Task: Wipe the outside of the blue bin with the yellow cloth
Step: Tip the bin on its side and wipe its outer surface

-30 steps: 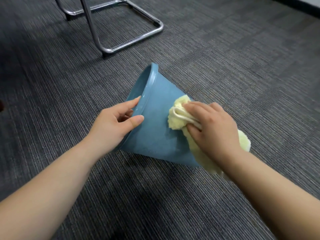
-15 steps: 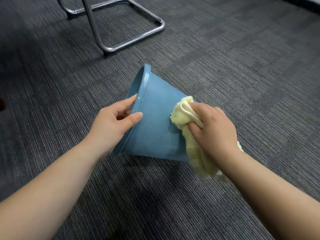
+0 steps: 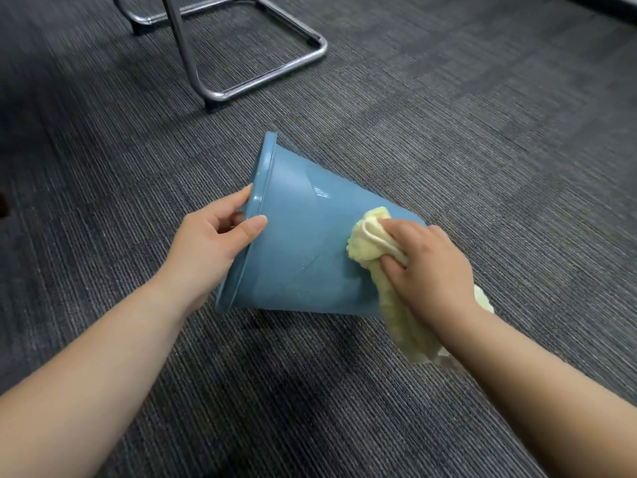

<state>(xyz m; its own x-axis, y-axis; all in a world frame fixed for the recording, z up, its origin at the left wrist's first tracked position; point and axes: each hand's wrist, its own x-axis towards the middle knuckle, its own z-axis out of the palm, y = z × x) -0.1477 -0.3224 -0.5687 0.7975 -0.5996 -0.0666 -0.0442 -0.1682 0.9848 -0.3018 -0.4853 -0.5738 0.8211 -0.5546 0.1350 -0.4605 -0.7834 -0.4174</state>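
Note:
The blue bin (image 3: 303, 250) lies tipped on its side on the carpet, its open mouth turned to the left and away from me. My left hand (image 3: 210, 243) grips the rim, thumb on the outer wall and fingers curled inside the mouth. My right hand (image 3: 431, 267) is closed on the bunched yellow cloth (image 3: 368, 243) and presses it against the bin's outer wall near the base end. A tail of the cloth hangs down below my right wrist to the carpet. The bin's base is hidden behind my right hand.
Dark grey striped carpet (image 3: 482, 150) covers the floor all around. A chrome chair frame (image 3: 262, 46) with a looped foot stands behind the bin at the upper middle. A pale edge shows at the top right corner.
The bin has been rolled so its mouth faces further away from me. My right hand and the cloth have slid along the wall toward the base end. My left hand keeps its grip on the rim.

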